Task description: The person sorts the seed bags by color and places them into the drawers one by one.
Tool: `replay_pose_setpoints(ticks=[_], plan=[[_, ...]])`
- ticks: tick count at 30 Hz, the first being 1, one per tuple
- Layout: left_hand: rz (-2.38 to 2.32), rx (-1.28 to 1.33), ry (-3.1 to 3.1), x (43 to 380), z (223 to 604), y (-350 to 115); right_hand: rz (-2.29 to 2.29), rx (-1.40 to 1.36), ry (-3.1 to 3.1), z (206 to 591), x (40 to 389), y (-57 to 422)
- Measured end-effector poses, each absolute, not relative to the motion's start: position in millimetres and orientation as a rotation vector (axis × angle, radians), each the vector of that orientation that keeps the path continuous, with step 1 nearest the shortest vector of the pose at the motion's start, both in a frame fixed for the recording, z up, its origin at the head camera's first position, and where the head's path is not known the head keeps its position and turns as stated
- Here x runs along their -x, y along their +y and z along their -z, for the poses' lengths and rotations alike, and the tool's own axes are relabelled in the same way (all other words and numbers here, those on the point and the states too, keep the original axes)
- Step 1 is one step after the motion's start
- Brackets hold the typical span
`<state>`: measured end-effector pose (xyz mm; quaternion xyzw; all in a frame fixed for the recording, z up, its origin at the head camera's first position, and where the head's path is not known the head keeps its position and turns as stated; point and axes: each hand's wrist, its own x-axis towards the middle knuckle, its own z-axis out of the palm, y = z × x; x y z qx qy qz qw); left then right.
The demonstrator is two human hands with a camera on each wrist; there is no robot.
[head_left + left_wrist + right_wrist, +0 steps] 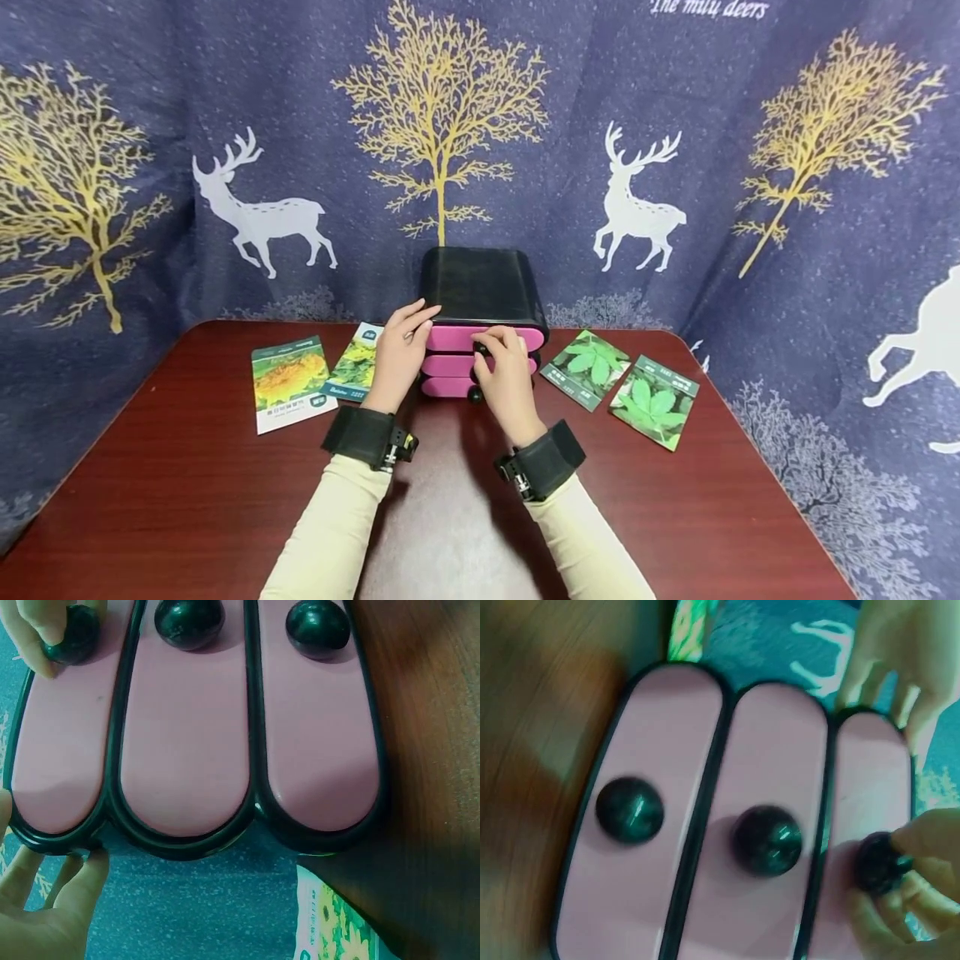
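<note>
A small chest of drawers [483, 283] with a black casing and three pink drawer fronts stands near the table's back edge. At its upper left corner, my left hand [403, 350] rests against the side and top with extended fingers. My right hand [510, 375] pinches the round black knob [877, 862] of the top drawer [446, 337] between thumb and fingers. The middle knob [767, 840] and the bottom knob [630, 810] are untouched. All three drawer fronts look closed in the wrist views.
Left of the chest lie an orange-flower picture packet [291, 375] and a yellow-flower packet [352, 367]. On the right are two green-leaf packets, an inner packet [587, 367] and an outer packet [655, 402]. A blue curtain [525, 208] with deer and trees hangs behind the table [187, 500].
</note>
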<state>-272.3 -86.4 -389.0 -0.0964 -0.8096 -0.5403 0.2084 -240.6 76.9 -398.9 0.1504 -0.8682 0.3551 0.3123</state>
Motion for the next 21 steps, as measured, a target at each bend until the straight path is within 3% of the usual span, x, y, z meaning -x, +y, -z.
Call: replay_pose_setpoints(ticks=[9, 21], plan=[[1.517, 0.268, -2.236, 278.4, 389.3, -83.4, -1.065, -0.083, -2.42, 413.2, 228.7, 76.2], [1.504, 0.231, -2.254, 276.5, 393.6, -87.2, -1.04, -0.116, -2.425, 436.6, 238.1, 61.7]])
